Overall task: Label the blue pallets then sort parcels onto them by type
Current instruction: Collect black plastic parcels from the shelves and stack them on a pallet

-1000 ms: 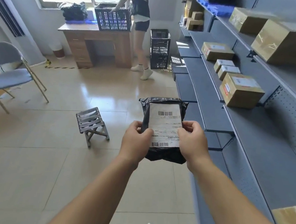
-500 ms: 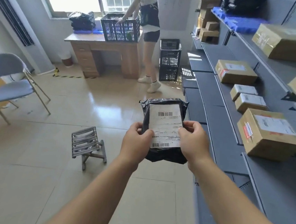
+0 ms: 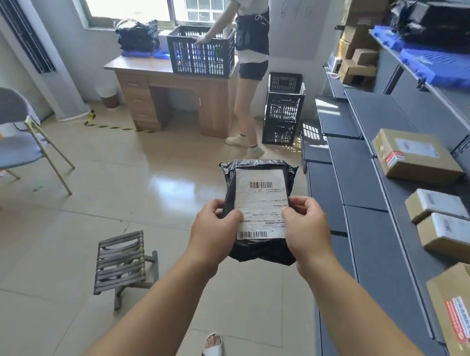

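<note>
Head cam: 1 black parcel (image 3: pixel 255 188), L hand (image 3: pixel 214 227) & R hand (image 3: pixel 306 230) both clamped on its lower sides; 4 cardboard boxes (image 3: pixel 414 155) on mid shelf (image 3: pixel 398 202).

Both bare forearms reach forward; the left hand (image 3: pixel 214 227) and right hand (image 3: pixel 306 230) each grip something between curled fingers and thumb.

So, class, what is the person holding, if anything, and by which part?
A black mailer bag: left hand grips its lower left edge, right hand its lower right edge, thumbs on the white label.
</note>
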The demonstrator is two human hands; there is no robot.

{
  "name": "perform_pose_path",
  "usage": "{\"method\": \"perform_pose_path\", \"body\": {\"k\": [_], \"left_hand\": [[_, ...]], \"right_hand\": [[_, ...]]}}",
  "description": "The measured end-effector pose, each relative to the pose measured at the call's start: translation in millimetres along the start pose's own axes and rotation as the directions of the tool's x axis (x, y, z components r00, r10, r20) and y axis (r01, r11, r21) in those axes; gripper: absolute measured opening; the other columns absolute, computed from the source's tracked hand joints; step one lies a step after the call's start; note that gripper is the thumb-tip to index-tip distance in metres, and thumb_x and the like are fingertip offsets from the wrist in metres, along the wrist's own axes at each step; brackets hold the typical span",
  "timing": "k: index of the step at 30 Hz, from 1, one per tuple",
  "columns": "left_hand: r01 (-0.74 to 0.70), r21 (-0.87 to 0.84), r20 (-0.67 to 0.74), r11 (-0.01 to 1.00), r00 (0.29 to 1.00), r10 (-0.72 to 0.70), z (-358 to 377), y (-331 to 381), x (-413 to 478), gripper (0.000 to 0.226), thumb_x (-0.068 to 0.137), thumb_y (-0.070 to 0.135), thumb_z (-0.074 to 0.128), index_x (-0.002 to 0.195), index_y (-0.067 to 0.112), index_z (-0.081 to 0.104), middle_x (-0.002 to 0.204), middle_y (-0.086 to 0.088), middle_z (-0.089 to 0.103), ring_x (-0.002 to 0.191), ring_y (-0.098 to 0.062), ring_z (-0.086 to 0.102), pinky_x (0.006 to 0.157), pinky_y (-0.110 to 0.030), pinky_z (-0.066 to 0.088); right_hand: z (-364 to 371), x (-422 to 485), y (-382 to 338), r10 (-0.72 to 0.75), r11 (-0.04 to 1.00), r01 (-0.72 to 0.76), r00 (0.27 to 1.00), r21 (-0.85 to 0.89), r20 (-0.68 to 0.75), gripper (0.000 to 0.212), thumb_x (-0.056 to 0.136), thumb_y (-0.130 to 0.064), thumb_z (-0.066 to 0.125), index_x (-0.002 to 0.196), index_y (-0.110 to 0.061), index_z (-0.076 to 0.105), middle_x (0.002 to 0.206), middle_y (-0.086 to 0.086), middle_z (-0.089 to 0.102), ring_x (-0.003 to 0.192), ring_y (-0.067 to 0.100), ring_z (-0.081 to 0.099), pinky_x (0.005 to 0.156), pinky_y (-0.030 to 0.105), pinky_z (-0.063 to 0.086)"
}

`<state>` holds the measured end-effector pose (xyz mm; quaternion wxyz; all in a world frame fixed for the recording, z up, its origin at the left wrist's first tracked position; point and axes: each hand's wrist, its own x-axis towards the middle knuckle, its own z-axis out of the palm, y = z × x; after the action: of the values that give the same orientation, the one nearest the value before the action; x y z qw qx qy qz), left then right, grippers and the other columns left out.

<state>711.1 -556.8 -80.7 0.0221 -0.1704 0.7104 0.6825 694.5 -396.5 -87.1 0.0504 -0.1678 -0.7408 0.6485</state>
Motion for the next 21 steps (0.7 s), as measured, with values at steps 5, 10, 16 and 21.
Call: {"method": "perform_pose_path", "body": {"k": [5,10,16,21], "left_hand": [[-0.02,0.012,0.084,1.0,0.996,0.019,9,36,104,0.012,0.09,0.018,0.064,0.101,0.022,0.064,0.099,-0.005,0.078,0.085,-0.022,0.078,0.076,-0.044,0.065],[-0.03,0.036,0.162,0.999,0.987,0.023,32,66,191,0.01,0.092,0.016,0.065,0.101,0.019,0.065,0.099,-0.007,0.078,0.087,-0.028,0.078,0.077,-0.049,0.065],[-0.005,0.051,0.225,0.999,0.974,-0.006,82,85,282,0.012,0.092,0.015,0.066,0.104,0.018,0.065,0.098,-0.007,0.078,0.085,-0.027,0.078,0.076,-0.048,0.065],[-0.034,0.015,0.232,0.999,0.972,0.029,138,114,364,0.011,0.092,0.015,0.065,0.103,0.018,0.066,0.09,-0.001,0.08,0.08,-0.021,0.078,0.067,-0.036,0.062]], "right_hand": [[34,85,-29,0.009,1.0,-0.008,0.996,0.015,-0.084,0.013,0.094,-0.019,0.058,0.1,-0.03,0.061,0.103,-0.008,0.07,0.096,0.015,0.071,0.081,0.046,0.063],[51,156,-43,0.038,0.999,-0.033,0.985,0.031,-0.167,0.012,0.094,-0.021,0.06,0.097,-0.032,0.061,0.1,-0.011,0.071,0.095,0.015,0.071,0.079,0.046,0.063],[50,251,-50,0.072,0.997,-0.064,0.971,0.039,-0.229,0.013,0.095,-0.019,0.06,0.104,-0.028,0.062,0.102,-0.01,0.071,0.097,0.014,0.071,0.081,0.045,0.063],[42,354,-66,0.054,0.997,-0.041,0.974,0.066,-0.22,0.015,0.09,-0.02,0.061,0.102,-0.028,0.064,0.102,-0.01,0.073,0.096,0.014,0.071,0.083,0.046,0.062]]}}
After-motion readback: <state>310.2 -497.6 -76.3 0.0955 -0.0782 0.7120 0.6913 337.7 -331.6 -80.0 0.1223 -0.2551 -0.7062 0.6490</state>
